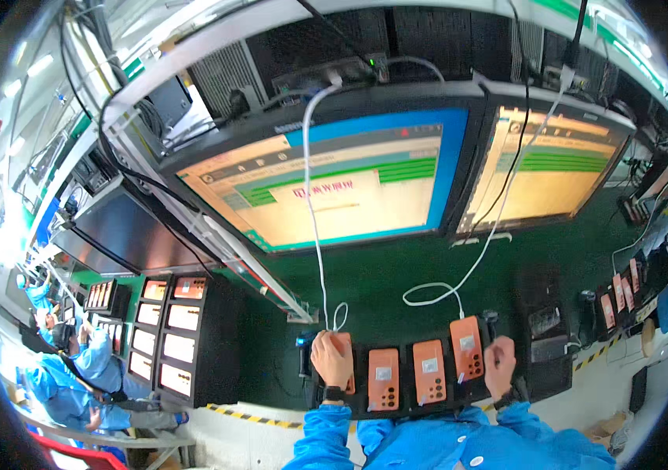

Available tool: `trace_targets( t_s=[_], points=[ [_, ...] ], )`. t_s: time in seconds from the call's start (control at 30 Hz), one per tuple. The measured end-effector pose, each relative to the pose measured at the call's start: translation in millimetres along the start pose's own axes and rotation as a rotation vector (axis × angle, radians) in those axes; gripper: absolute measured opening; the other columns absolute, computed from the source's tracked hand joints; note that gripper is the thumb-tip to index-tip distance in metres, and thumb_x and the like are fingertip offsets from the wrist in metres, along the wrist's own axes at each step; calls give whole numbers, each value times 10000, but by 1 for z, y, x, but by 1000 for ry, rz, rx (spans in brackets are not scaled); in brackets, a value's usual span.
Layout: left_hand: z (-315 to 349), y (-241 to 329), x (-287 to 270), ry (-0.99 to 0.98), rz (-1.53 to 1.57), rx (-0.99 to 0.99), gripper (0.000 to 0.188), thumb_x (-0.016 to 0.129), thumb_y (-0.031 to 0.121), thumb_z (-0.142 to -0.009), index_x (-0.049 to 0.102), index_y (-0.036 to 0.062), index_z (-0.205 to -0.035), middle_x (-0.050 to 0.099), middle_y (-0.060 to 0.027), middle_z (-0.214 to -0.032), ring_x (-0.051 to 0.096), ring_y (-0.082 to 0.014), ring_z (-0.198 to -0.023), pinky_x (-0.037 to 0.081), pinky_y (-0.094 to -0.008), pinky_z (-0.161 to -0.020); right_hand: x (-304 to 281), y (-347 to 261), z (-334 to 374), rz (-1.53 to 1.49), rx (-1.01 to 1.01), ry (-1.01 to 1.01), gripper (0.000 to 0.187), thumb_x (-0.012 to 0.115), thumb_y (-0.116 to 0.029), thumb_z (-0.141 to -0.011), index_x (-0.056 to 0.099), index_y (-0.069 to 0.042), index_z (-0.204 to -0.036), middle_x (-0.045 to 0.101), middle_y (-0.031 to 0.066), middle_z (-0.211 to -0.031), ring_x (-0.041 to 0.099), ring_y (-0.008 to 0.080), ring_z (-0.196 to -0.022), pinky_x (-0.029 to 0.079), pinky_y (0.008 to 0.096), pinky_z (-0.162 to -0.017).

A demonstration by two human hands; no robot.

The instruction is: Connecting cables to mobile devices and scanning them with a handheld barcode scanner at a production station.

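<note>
A row of orange phones lies back side up in a black tray (404,409) in front of me. My left hand (331,361) is closed over the leftmost phone (347,341), hiding most of it. One white cable (320,258) runs down to that phone's top end. Two phones, a left one (383,379) and a right one (429,371), lie untouched in the middle. Another white cable (459,301) reaches the top of the rightmost phone (467,348), which sits higher and tilted. Just right of it hovers my right hand (500,366), fingers curled; anything inside them is hidden.
Two lit monitors, a larger one (334,192) and a smaller one (545,168), stand behind the green bench top (381,282). Black trays of phones (181,337) stand at left, and more phones (620,294) at right. Co-workers in blue (75,384) are at far left.
</note>
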State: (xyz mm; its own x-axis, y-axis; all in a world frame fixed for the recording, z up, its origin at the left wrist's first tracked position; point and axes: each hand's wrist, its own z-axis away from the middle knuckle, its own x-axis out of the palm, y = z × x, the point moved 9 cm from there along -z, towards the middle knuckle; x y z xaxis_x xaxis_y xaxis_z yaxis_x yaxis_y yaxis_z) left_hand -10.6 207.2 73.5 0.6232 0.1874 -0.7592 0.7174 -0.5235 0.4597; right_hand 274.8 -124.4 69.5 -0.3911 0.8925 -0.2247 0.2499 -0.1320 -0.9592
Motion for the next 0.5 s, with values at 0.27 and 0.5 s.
trace_targets(
  t_s=[0.27, 0.5],
  points=[
    [1, -81, 95, -355, -280, -13, 270, 535, 309, -873, 669, 131, -721, 668, -76, -736, 648, -324, -772, 477, -493, -648, 140, 23, -74, 854, -354, -223, 303, 607, -379, -831, 671, -110, -709, 679, 119, -763, 628, 357, -847, 481, 504, -711],
    [-16, -26, 60, -258, -150, -123, 345, 450, 320, -985, 560, 94, -749, 640, -183, -679, 629, -404, -637, 495, -513, -576, 118, 46, -84, 938, -105, -123, 276, 469, -326, -963, 602, -112, -850, 656, 166, -696, 650, 419, -665, 500, 552, -606]
  ],
)
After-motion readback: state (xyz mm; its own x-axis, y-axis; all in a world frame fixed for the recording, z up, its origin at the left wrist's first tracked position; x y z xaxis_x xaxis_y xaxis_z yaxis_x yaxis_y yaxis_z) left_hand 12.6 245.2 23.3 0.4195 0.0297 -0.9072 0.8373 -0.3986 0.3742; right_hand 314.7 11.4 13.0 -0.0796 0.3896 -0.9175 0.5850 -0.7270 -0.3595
